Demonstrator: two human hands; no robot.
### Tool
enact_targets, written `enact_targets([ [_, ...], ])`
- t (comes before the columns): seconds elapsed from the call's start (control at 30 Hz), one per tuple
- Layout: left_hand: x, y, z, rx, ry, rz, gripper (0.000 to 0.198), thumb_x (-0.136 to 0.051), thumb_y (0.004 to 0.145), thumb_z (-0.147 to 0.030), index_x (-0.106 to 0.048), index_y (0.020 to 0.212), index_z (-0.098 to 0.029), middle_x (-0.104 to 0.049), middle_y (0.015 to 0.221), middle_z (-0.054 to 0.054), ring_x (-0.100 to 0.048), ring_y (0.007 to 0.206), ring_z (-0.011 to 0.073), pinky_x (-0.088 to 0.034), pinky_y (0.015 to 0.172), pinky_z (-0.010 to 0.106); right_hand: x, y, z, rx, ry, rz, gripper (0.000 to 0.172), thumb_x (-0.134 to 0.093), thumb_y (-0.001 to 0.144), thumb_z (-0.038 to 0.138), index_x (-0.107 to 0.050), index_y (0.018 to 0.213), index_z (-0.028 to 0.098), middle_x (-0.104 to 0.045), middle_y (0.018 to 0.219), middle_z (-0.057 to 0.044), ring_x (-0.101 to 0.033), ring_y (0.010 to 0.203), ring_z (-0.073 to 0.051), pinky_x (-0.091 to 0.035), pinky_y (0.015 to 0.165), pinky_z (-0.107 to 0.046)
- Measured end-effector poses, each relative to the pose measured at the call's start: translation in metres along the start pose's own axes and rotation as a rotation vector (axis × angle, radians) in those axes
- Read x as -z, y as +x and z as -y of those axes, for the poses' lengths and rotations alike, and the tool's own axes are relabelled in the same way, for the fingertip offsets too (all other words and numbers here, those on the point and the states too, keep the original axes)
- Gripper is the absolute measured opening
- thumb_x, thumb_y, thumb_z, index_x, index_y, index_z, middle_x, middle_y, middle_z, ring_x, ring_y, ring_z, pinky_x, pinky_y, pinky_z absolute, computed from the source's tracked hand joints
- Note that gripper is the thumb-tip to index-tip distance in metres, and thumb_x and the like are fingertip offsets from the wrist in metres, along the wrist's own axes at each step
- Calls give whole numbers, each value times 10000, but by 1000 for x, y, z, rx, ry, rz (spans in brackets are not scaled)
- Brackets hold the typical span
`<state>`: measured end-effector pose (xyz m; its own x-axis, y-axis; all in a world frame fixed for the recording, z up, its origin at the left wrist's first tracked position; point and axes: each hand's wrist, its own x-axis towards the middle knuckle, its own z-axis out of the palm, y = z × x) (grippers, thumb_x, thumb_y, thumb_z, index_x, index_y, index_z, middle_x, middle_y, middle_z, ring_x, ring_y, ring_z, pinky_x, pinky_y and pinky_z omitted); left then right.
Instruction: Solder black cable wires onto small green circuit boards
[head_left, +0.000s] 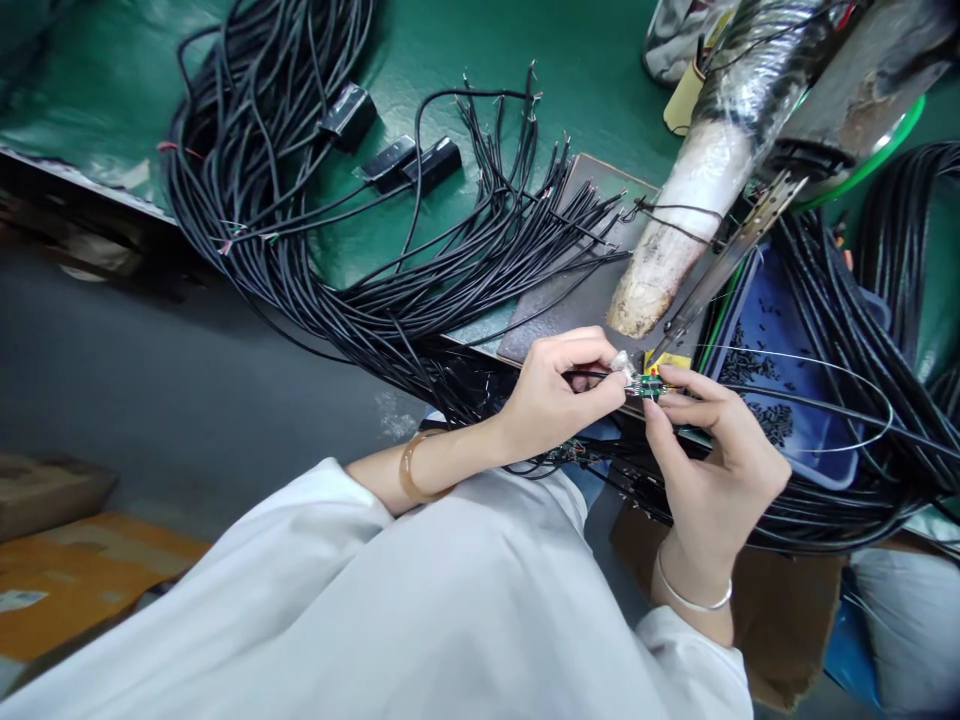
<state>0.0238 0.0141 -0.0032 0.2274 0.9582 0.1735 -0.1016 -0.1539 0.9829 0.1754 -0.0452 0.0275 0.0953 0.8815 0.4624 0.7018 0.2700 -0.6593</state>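
My left hand (566,385) pinches a black cable (576,375) just behind its stripped end, and something white is wrapped at a fingertip. My right hand (709,435) grips a small green circuit board (649,388) between thumb and fingers. The cable's thin wire ends meet the board's left edge; whether they are joined to it I cannot tell. Right above the board is the tip of a soldering iron (720,265), which slants down from the upper right. A small yellow piece (675,362) lies behind the board. A thin wire (889,400) loops out to the right.
Bundled black cables (337,300) with stripped ends cover the green table (592,60) at left. Several black boxes (436,165) lie among them. A thick wrapped duct (675,210) hangs close above my hands. A blue tray (832,465) holds tiny black parts, with more cables (840,270) across it.
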Motion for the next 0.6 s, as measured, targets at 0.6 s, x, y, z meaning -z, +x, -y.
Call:
enact_targets([
  [0.6,-6,5,3,101,-5,-18,148,-625,816,-170,-615,675,-125,-514,695,-14,-410,559,43,-335,471,163,-6,8,-2,136,-169,-53,109,-752,841,121,-686,857,208,-756,1053,-36,-741,942,-180,-622,851,-325],
])
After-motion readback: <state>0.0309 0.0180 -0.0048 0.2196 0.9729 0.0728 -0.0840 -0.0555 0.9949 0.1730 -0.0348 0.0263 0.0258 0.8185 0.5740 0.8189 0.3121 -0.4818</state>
